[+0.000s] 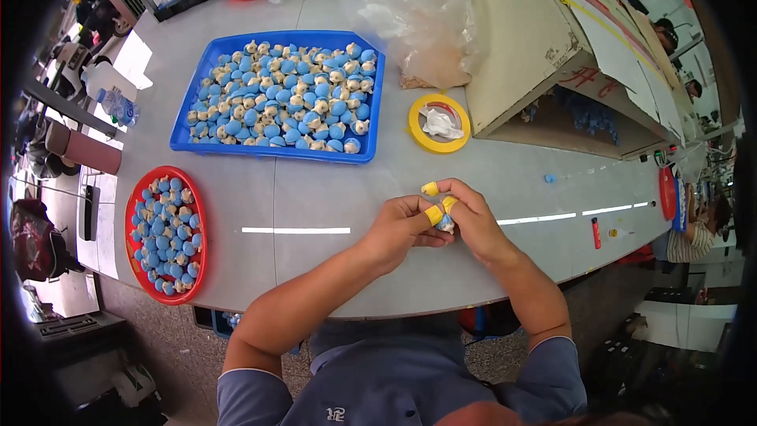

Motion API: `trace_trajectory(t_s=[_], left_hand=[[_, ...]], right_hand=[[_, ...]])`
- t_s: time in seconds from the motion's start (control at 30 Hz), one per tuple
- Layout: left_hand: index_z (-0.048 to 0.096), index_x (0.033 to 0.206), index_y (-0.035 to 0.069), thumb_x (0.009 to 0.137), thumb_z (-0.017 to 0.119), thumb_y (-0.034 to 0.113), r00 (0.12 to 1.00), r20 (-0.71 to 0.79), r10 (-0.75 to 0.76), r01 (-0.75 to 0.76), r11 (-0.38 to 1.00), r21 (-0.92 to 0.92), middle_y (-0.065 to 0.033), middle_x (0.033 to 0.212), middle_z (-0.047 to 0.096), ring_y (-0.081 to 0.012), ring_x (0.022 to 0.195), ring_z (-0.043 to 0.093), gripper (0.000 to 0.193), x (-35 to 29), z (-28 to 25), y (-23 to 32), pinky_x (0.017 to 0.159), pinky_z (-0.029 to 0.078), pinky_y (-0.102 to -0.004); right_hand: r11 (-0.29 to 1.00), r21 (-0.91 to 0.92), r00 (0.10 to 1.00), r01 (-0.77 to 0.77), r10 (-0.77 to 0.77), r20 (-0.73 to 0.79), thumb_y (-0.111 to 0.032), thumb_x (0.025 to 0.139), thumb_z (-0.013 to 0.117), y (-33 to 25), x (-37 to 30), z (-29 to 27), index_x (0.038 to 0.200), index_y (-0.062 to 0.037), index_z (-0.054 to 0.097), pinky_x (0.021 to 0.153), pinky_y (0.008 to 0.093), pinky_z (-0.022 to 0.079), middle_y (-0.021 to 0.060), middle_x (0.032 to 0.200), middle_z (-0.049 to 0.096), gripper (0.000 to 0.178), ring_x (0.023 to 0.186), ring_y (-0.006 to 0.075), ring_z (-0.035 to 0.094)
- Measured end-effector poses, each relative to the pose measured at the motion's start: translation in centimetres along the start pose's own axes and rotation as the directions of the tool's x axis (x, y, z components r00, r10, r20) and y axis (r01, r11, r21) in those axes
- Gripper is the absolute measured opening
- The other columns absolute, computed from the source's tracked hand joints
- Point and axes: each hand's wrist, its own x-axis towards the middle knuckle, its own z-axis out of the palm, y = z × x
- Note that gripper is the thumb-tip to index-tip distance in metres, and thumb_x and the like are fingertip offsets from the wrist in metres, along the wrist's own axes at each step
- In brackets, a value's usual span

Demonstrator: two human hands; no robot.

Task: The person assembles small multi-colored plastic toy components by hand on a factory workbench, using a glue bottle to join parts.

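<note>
Close to the table's front edge, my left hand [400, 230] and my right hand [475, 226] meet around a small blue-and-cream toy head [446, 224]. Both are closed on it, and the fingers cover most of the piece. Yellow tape wraps the left thumb and two fingertips of the right hand. Beyond them, a blue tray [276, 150] holds many similar toy heads with blue caps and cream faces. More of these pieces fill a red round basket [199, 246] on the left.
A yellow tape roll [417, 131] with crumpled white paper inside lies ahead. Behind it sits a clear plastic bag [410, 12]. An open cardboard box [505, 55] holds dark blue pieces at right. A red marker-like stick [596, 233] lies farther right; a pink tumbler [93, 154] is at left.
</note>
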Motion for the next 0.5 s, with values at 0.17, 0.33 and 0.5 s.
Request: trace_trajectory(t_s=[0.17,0.33,0.5], left_hand=[[0.056,0.101,-0.001,0.096,0.053,0.017,0.997,-0.068,-0.022,0.024,0.999,0.030,-0.0121,0.096,0.065,-0.0224,0.086,0.068,0.019,0.0,0.6,0.0,0.079,0.055,-0.0332],[0.055,0.104,-0.002,0.096,0.053,0.017,0.986,-0.142,-0.088,0.081,0.995,-0.055,-0.0118,0.097,0.065,-0.0214,0.086,0.067,0.020,-0.2,1.1,0.6,0.078,0.054,-0.0311],[0.055,0.106,-0.004,0.094,0.055,0.013,0.989,-0.148,-0.026,0.034,0.998,0.052,-0.0130,0.098,0.064,-0.0201,0.084,0.067,0.020,-0.6,1.0,0.1,0.075,0.054,-0.0287]], right_hand=[[0.993,-0.113,0.997,0.019,-0.027,-0.068,-0.006,0.091,0.037,0.5,-0.3,0.3,0.111,0.0009,0.054,0.069,0.0232,0.044,0.0043,0.090,0.056,0.026,0.080,0.0075,0.050],[0.981,-0.175,0.977,0.088,-0.119,-0.175,-0.006,0.092,0.041,1.2,0.2,0.6,0.105,0.0014,0.053,0.073,0.0264,0.046,0.0057,0.091,0.059,0.019,0.083,0.0107,0.053],[0.985,-0.164,0.989,0.051,-0.072,-0.129,-0.008,0.093,0.041,1.5,0.1,0.2,0.105,0.0007,0.053,0.074,0.0281,0.047,0.0085,0.094,0.060,0.019,0.083,0.0125,0.054]])
